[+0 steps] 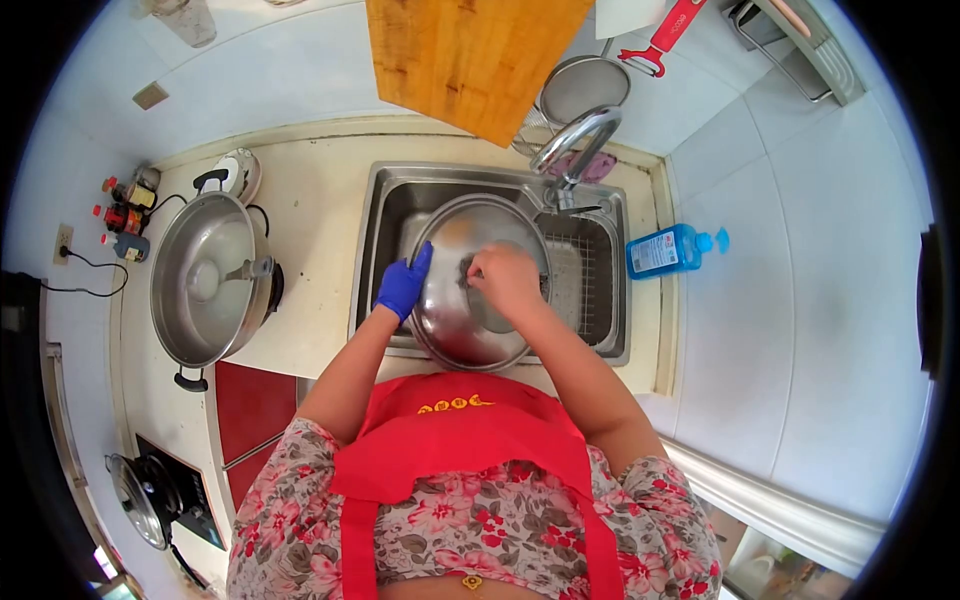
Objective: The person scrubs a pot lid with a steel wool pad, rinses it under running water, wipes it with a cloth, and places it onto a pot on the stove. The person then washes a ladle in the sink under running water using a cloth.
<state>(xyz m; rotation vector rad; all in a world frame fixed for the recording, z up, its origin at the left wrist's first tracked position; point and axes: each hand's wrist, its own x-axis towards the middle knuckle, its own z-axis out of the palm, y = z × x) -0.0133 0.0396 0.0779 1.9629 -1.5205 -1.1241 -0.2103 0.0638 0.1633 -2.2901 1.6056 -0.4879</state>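
Looks like we're scrubbing the big metal lid (450,312) here (pretty sure it's a lid), over the sink (369,230) and poking past its front edge. Our gloved left hand (402,288) seems part-closed around the left rim, 1 digit lying up along the face, though we can't see any fingers underneath. Our bare right hand (506,282) has its fingers pinched on a small dark bit (465,270) near the middle; knob or scrubber, we honestly can't tell. To do this well, we'd want a firm left hold, small circles from the middle outward, and a slight turn every few strokes so the rim isn't skipped. Easy on the pressure, smooth metal could skid. As for looks, it's round, silvery and shiny, with blurry reflections plus 1 yellowish patch up top, maybe just the cutting board (475,60) reflecting.
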